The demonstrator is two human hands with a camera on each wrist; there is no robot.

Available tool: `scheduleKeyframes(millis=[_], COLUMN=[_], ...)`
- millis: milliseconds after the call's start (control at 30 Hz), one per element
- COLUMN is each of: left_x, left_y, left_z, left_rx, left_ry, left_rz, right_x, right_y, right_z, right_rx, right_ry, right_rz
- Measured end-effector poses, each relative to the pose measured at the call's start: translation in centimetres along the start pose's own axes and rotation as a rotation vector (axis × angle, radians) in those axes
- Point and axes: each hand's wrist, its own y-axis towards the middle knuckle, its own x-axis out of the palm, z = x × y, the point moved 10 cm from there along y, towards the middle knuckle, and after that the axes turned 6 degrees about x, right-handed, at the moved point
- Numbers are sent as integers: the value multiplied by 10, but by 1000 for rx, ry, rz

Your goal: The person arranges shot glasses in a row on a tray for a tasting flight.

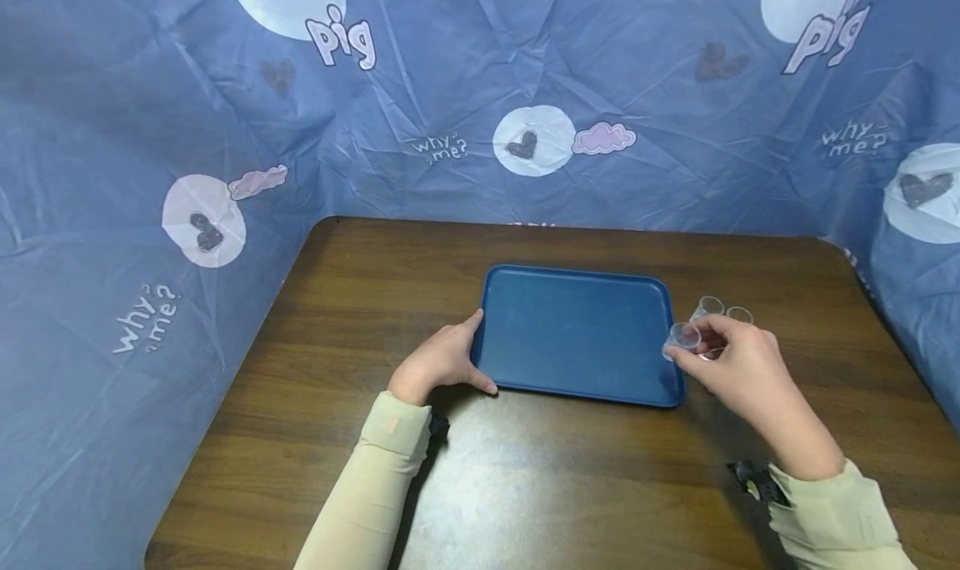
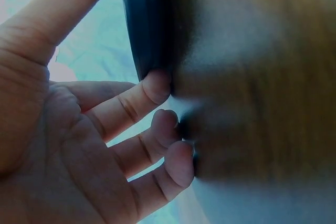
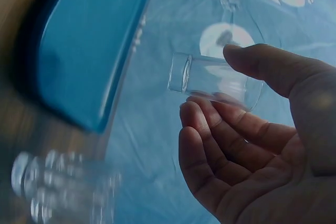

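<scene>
A shallow blue tray (image 1: 573, 332) lies on the wooden table, its surface bare. My left hand (image 1: 438, 363) spans its near left corner, forefinger against the left rim and thumb at the front rim. In the left wrist view, the fingertips (image 2: 157, 85) touch down beside the tray's dark side. My right hand (image 1: 750, 374) pinches a small clear cup (image 1: 686, 336) between thumb and fingers, over the tray's right rim. The right wrist view shows that cup (image 3: 215, 77) with its thick base pointing away from the palm. Other clear cups (image 1: 710, 307) stand just behind the right hand, partly hidden.
The brown wooden table (image 1: 360, 303) has rounded corners. A blue printed cloth (image 1: 435, 78) hangs along its back and sides. In the right wrist view, the clustered clear cups (image 3: 65, 187) are blurred, close to the tray's corner.
</scene>
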Motion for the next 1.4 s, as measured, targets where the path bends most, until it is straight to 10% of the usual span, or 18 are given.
scheduleKeyframes(millis=[700, 1400], left_x=[0, -1], left_y=[-2, 1], left_z=[-1, -1], left_rx=[1, -2], left_ry=[25, 18], left_rz=[-14, -6], right_x=[112, 177], right_y=[49, 84], right_z=[-66, -104], right_rx=[-38, -24], right_ry=[119, 151], right_rz=[-182, -242])
